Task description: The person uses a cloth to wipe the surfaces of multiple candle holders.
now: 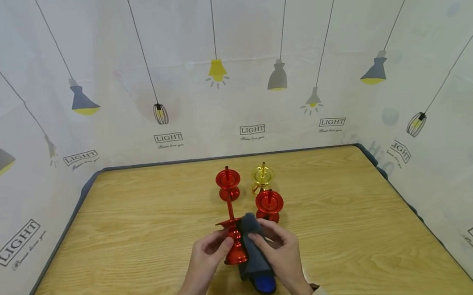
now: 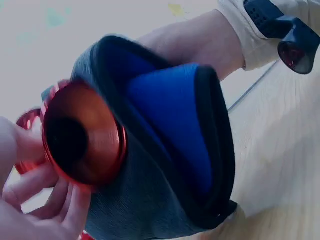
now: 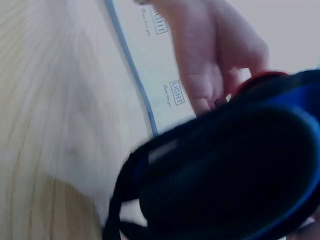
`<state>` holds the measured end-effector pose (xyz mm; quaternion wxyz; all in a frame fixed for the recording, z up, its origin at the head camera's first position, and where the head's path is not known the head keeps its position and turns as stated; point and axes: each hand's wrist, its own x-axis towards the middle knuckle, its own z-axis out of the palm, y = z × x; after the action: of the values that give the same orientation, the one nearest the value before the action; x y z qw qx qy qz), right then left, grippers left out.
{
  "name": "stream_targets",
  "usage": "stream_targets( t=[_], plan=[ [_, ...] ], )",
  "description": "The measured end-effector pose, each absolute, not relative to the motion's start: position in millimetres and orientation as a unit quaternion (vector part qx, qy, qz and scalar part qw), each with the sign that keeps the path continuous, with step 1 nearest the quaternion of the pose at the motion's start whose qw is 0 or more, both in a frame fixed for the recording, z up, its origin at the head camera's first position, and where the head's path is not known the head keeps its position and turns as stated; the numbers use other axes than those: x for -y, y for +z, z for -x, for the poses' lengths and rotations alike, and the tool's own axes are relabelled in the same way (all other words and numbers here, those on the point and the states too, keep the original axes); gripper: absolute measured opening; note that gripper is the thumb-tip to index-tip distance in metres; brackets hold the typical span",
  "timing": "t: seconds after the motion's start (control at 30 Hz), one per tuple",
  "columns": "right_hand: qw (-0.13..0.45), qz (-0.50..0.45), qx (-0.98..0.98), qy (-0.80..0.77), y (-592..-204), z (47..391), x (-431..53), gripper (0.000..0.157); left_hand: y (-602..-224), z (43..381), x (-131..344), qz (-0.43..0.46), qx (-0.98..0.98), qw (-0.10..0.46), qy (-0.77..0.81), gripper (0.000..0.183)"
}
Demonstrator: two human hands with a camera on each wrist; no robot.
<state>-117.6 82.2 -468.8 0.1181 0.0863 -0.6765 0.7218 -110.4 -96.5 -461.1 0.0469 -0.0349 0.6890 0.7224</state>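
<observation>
Between my left thumb and fingers I grip a red metal candlestick [image 1: 235, 250], its thin stem pointing away from me and its hollow foot [image 2: 95, 135] facing the left wrist camera. The left hand [image 1: 207, 258] holds it around the narrow middle. My right hand [image 1: 282, 250] pinches a dark grey-blue cloth [image 1: 258, 255] with blue lining and black edging, thumb on top. This cloth [image 2: 165, 125] is folded over and lies right against the candlestick's side. In the right wrist view, the dark cloth [image 3: 225, 170] covers most of the right hand.
Beyond my hands stand two more red candlesticks, one at the back left [image 1: 228, 180] and one nearer on the right [image 1: 269, 203]. A gold candlestick [image 1: 263, 176] stands at the back right. The wooden table [image 1: 124, 233] is bordered by a lamp-printed white curtain [image 1: 192, 78].
</observation>
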Motion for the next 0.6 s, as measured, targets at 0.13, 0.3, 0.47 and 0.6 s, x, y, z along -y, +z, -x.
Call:
stream_targets(
  t=[0.13, 0.3, 0.47, 0.6],
  plan=[
    [0.201, -0.128, 0.718, 0.654, -471.5, 116.7, -78.9, 0.033, -458.4, 108.7, 91.6, 0.036, -0.715, 0.015, 0.698, 0.043],
    [0.289, -0.179, 0.746, 0.573, -472.2, 115.5, -75.7, 0.039, -459.0, 108.4, 89.9, 0.037, -0.71, 0.012, 0.703, 0.041],
    [0.279, -0.182, 0.749, 0.573, -471.6, 114.1, -75.3, 0.038, -463.1, 110.3, 92.8, 0.044, -0.703, 0.023, 0.709, 0.043],
    [0.192, -0.142, 0.717, 0.655, -470.0, 114.5, -77.2, 0.033, -464.7, 111.1, 97.7, 0.034, -0.691, 0.038, 0.721, 0.041]
  ],
)
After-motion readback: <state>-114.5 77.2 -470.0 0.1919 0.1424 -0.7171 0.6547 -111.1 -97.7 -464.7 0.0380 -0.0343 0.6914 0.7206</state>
